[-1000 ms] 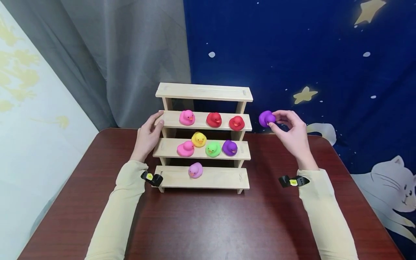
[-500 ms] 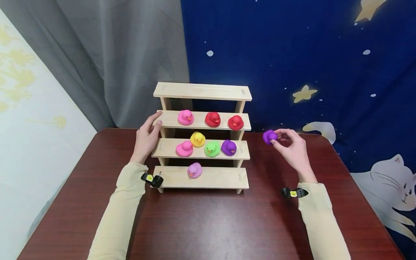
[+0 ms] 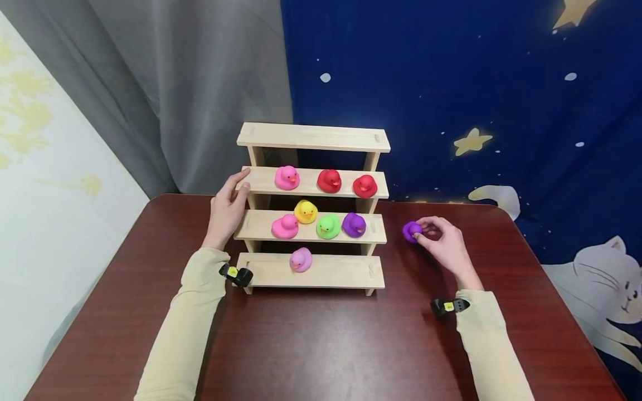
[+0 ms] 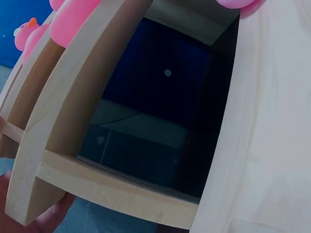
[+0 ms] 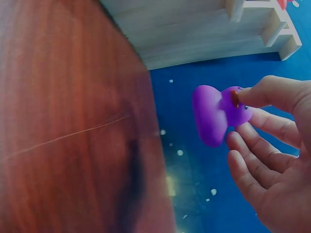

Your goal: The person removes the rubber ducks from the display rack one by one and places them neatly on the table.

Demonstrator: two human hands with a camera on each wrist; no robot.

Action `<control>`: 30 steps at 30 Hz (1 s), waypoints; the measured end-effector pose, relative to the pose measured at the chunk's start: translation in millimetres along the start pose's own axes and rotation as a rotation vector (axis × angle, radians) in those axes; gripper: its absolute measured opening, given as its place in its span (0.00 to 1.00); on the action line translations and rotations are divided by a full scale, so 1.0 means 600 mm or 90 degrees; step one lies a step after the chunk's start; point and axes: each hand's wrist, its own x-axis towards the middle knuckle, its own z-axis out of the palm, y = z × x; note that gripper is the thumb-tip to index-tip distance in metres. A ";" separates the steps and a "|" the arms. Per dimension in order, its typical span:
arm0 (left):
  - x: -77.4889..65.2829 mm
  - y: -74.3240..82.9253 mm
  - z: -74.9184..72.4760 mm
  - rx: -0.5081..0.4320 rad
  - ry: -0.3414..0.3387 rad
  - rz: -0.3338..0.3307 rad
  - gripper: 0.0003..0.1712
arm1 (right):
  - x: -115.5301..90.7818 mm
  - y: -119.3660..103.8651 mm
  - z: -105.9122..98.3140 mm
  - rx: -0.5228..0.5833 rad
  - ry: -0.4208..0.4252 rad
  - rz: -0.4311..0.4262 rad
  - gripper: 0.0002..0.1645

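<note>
My right hand (image 3: 445,245) pinches a purple rubber duck (image 3: 411,231) between thumb and fingers, to the right of a wooden tiered stand (image 3: 313,136). In the right wrist view this duck (image 5: 209,116) is held by its head, with its orange beak by a fingertip. My left hand (image 3: 224,216) grips the left end of the stand's second tier from the top, thumb at the front edge. Only part of that hand (image 4: 51,213) shows behind the board in the left wrist view. A pink duck (image 3: 287,178) and two red ducks, one at the right (image 3: 365,186), sit on that tier.
The third tier holds a pink duck (image 3: 285,226), a yellow duck (image 3: 306,211), a green duck (image 3: 328,226) and another purple duck (image 3: 354,225). A lilac duck (image 3: 301,260) sits on the bottom tier. Curtains hang behind the dark red table (image 3: 321,340).
My right hand has come down and slightly nearer with the purple duck, from level with the second tier to level with the third. My left hand keeps its place on the stand.
</note>
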 end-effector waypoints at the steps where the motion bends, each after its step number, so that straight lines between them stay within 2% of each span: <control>1: 0.000 0.000 0.000 0.001 0.002 0.000 0.23 | -0.002 0.003 0.002 -0.006 -0.011 0.004 0.14; 6: -0.001 -0.002 0.003 0.010 0.011 -0.001 0.22 | -0.011 0.015 0.014 -0.028 -0.067 0.027 0.14; 13: -0.001 -0.001 0.003 0.017 0.014 -0.004 0.23 | -0.025 0.029 0.028 -0.007 -0.129 0.059 0.15; 23: 0.001 -0.001 0.002 0.019 0.017 -0.004 0.23 | -0.032 0.033 0.033 0.016 -0.122 0.055 0.17; 30: 0.000 0.000 0.003 0.013 0.020 0.000 0.22 | -0.031 0.033 0.034 -0.005 -0.113 0.061 0.17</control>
